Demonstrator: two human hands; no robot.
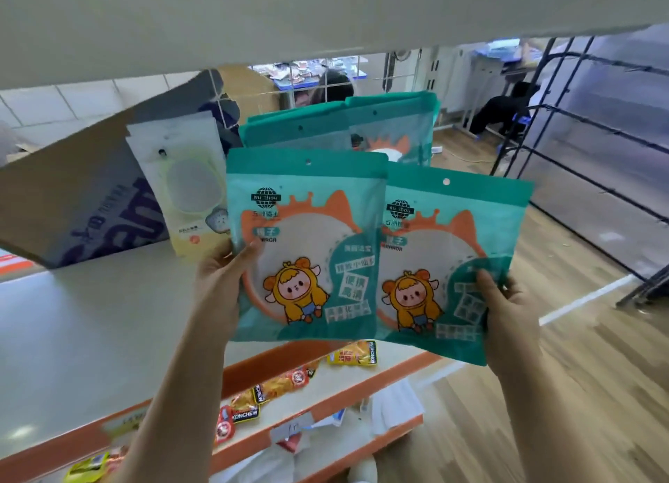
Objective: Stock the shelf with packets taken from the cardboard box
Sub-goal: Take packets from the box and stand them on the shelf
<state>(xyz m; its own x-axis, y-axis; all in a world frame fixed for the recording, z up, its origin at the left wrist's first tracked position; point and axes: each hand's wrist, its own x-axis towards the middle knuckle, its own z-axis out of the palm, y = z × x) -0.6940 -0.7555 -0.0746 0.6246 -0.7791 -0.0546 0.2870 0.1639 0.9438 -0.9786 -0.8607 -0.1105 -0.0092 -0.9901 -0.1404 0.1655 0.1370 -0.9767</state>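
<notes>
I hold two teal packets with an orange cartoon figure up in front of the shelf. My left hand (217, 283) grips the left teal packet (307, 236) by its left edge. My right hand (506, 309) pinches the right teal packet (452, 265) near its lower right side, its left edge tucked behind the other. More teal packets (340, 124) stand upright at the back of the cream shelf (90, 319). A pale yellow packet (188, 189) stands to their left, leaning on the cardboard box (65, 193).
A shelf board (253, 23) hangs close above. Lower orange-edged shelves (325, 399) carry small snack packets (268, 388). A black wire rack (597, 139) stands on the wooden floor at right. Beyond the shelf's wire back, a person (333, 88) is partly visible.
</notes>
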